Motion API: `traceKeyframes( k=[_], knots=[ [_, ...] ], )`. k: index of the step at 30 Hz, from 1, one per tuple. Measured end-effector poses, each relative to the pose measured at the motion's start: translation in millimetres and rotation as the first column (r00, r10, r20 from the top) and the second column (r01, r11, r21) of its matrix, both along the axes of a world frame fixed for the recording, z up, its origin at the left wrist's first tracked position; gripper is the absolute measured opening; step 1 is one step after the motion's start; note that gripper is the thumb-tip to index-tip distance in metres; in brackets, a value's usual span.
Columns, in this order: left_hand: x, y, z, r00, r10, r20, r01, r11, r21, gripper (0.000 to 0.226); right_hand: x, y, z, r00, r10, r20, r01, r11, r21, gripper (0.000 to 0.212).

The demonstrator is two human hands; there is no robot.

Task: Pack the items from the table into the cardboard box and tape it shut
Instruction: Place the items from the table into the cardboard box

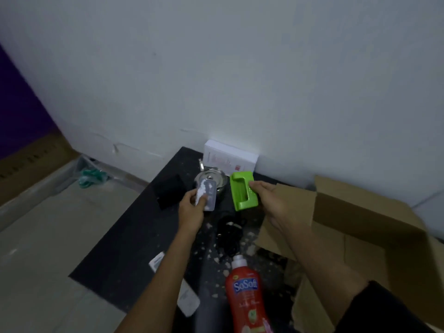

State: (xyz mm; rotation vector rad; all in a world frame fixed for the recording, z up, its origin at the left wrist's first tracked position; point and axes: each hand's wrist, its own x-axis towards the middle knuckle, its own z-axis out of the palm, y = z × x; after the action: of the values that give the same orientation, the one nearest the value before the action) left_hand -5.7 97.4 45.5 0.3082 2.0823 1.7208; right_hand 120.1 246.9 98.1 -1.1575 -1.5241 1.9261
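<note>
My left hand [192,209] grips a clear phone case [208,194] with white marks, held above the black table [125,248]. My right hand [266,198] holds a bright green plastic holder [241,192] by its right edge. The open cardboard box [360,236] stands at the right, its flaps up, just behind my right wrist. A red SoSoft bottle [246,296] lies near the table's front. A shiny metal pot [221,181] and a white carton [230,157] sit at the back by the wall. A black box [169,193] is left of the pot.
A black tangle of cable [229,234] lies mid-table among scattered pale crumbs. A white flat object [188,299] sits under my left forearm. The wall is close behind the table. Floor and a green-and-white bundle [92,177] are at the left.
</note>
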Motion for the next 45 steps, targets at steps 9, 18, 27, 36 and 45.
traceKeyframes(
  k=[9,18,27,36,45],
  knots=[
    [98,113,45,0.946,-0.323,-0.009,0.321,0.935,0.149,0.021,140,68,46,0.944,-0.329,-0.013,0.329,0.943,0.056,0.02],
    [191,158,48,0.833,-0.553,-0.028,0.554,0.831,0.059,0.022,239,95,11,0.862,-0.497,0.104,0.5,0.866,-0.011,0.013],
    [192,170,34,0.875,-0.477,0.08,0.475,0.879,0.038,0.018,219,115,-64,0.907,-0.379,0.181,0.42,0.821,-0.387,0.036],
    [184,168,27,0.892,-0.429,0.144,0.429,0.903,0.033,0.018,203,117,-103,0.77,-0.63,0.104,0.507,0.504,-0.699,0.019],
    [185,160,30,0.893,-0.433,0.118,0.434,0.901,0.023,0.023,194,134,-111,0.797,-0.6,0.075,0.45,0.507,-0.735,0.013]
  ],
)
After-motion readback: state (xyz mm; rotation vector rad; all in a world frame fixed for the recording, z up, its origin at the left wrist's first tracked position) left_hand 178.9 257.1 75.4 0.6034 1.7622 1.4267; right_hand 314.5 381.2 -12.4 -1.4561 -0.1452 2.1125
